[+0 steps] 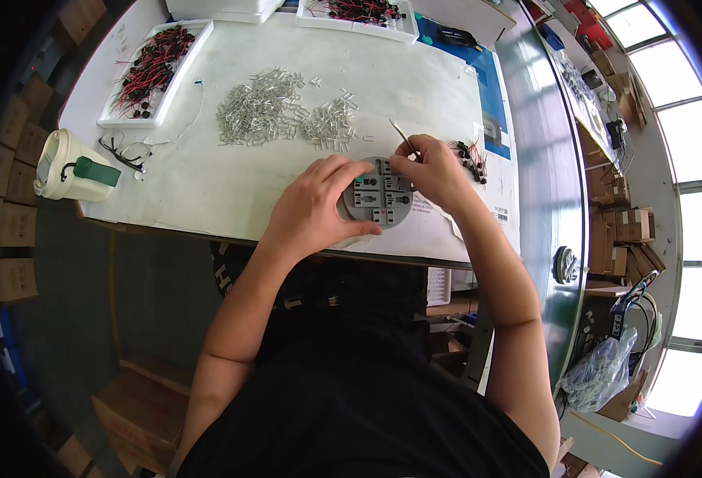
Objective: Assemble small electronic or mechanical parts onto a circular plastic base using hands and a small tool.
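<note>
A round grey fixture (382,201) with rows of slots and small black parts set in it lies near the table's front edge. My left hand (309,205) curves round its left side, thumb at the near rim and fingertips at the far part, gripping it. In my right hand (437,171) are metal tweezers (398,129), with one end sticking up past the fingers; their other end is hidden. The right fingertips rest over the fixture's far right part. Just right of that hand lies a small bunch of black parts with red wires (472,162).
Beyond the hands sits a heap of clear, U-shaped pieces (262,107) with a smaller heap beside it. White trays of red-wired parts stand at the back left (156,76) and the back (359,16). Glasses (124,150) lie beside a cream-coloured container (76,167). A blue mat (490,95) is at right.
</note>
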Demonstrator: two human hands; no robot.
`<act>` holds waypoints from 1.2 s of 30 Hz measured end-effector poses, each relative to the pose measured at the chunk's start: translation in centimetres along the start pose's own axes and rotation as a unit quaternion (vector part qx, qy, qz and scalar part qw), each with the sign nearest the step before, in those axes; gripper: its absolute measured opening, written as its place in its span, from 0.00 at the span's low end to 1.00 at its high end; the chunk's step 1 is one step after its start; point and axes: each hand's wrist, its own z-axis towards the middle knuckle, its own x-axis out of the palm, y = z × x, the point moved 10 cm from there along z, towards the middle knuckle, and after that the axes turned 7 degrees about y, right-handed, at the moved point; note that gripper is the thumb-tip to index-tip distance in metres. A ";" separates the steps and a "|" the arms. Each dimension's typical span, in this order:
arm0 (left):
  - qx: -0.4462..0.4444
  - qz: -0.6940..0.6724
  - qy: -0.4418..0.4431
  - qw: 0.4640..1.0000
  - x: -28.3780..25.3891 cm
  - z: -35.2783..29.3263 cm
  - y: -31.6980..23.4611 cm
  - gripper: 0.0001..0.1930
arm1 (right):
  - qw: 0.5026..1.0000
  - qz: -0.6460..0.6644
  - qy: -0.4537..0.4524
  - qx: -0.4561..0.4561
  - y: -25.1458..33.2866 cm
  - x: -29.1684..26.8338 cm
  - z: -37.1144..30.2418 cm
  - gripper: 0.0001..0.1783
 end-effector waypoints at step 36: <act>0.037 -0.085 -0.045 0.995 -2.0 1.4 -0.6 0.27 | 0.989 0.135 0.052 -0.035 -2.6 0.2 0.9 0.18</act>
